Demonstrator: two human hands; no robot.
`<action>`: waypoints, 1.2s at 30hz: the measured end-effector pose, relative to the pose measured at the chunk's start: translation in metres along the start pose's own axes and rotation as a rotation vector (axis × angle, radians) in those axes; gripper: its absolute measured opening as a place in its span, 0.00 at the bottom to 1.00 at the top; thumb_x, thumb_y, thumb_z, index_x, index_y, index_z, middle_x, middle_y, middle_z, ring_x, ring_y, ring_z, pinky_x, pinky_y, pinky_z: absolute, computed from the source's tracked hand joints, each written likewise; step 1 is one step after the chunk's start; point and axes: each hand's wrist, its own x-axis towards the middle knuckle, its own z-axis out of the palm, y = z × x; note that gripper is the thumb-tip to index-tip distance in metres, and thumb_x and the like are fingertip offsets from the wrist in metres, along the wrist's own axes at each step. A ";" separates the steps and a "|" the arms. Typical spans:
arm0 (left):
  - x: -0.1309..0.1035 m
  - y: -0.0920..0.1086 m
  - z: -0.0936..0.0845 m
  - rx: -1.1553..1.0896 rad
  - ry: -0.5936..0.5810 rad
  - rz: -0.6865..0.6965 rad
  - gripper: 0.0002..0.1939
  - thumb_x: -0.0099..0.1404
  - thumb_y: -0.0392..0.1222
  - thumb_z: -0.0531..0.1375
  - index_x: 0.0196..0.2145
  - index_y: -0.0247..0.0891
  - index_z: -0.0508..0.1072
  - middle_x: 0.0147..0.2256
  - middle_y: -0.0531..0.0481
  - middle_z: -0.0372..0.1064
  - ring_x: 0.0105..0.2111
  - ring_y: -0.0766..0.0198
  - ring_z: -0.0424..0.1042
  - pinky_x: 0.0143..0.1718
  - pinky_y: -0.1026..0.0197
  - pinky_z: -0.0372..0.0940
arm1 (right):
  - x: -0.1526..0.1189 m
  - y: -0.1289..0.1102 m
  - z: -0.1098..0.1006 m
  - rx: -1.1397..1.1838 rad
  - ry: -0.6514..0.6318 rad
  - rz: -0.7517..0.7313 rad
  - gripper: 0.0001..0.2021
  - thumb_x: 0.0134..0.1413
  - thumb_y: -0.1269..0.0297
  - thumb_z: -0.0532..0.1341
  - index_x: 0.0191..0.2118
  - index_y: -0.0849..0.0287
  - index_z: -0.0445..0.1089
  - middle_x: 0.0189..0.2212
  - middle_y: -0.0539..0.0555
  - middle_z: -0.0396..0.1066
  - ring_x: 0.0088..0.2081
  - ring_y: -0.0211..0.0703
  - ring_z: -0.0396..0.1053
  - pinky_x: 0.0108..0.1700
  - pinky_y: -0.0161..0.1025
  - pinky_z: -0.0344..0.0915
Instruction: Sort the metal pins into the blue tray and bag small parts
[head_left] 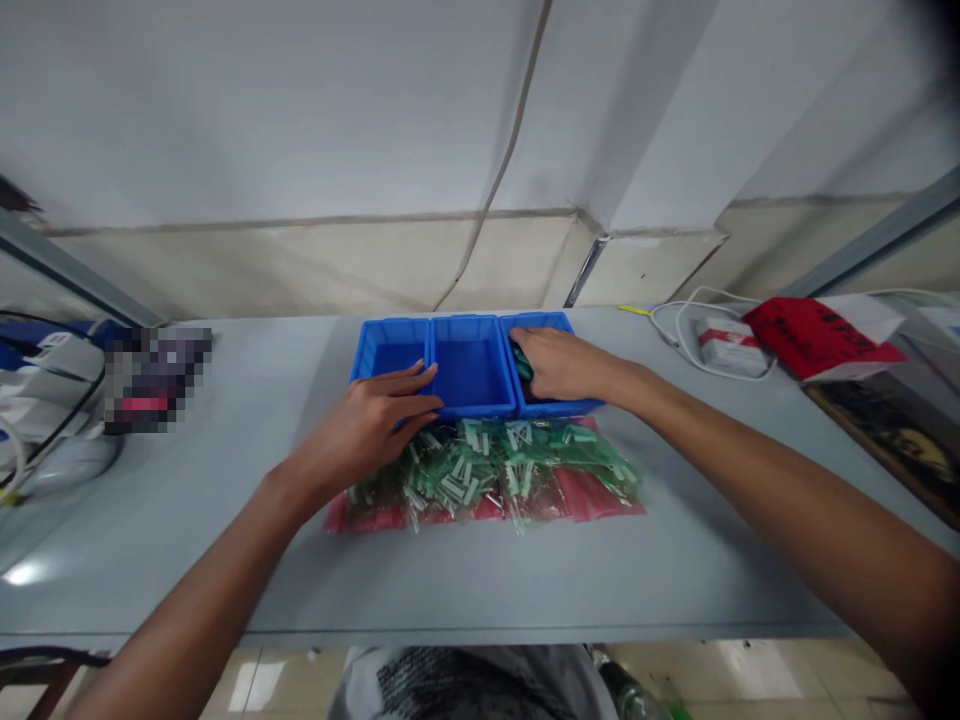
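Observation:
Three blue plastic bins stand side by side: a left bin (375,355), a middle bin (471,365) and a right bin (551,408). My left hand (390,405) lies over the front of the left bin, fingers stretched toward the middle bin's front corner and holding nothing. Inside the right bin, my right hand (551,362) is closed around a dark green item (522,362); its fingertips are mostly hidden. In front of the bins lie clear plastic bags (465,480) of small pale and green parts, on top of red plastic bags (592,497).
A grey table (480,580) runs along a white wall. White chargers and cables (52,375) sit at the left beside a blurred-out item (154,375). To the right are a small white box (731,345), a loop of white cable and a red packet (817,335).

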 end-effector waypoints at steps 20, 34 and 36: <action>0.005 0.029 -0.010 -0.273 0.133 -0.229 0.34 0.64 0.49 0.69 0.65 0.44 0.66 0.62 0.44 0.68 0.65 0.47 0.65 0.67 0.41 0.65 | -0.032 -0.029 -0.067 0.175 0.393 0.190 0.10 0.53 0.63 0.65 0.39 0.61 0.69 0.34 0.54 0.72 0.34 0.44 0.67 0.37 0.41 0.61; -0.019 0.068 -0.020 -0.449 0.377 -0.636 0.10 0.65 0.40 0.68 0.45 0.43 0.79 0.35 0.56 0.79 0.32 0.70 0.79 0.33 0.71 0.73 | -0.056 -0.083 -0.043 0.485 0.490 -0.195 0.06 0.66 0.63 0.62 0.44 0.57 0.75 0.38 0.51 0.77 0.36 0.40 0.72 0.42 0.40 0.66; -0.024 0.066 -0.019 -0.257 0.372 -0.480 0.10 0.66 0.35 0.66 0.45 0.42 0.78 0.39 0.54 0.79 0.36 0.71 0.78 0.39 0.71 0.73 | -0.065 -0.078 -0.035 0.292 0.608 -0.271 0.08 0.68 0.64 0.61 0.47 0.59 0.75 0.42 0.56 0.74 0.34 0.38 0.70 0.38 0.39 0.67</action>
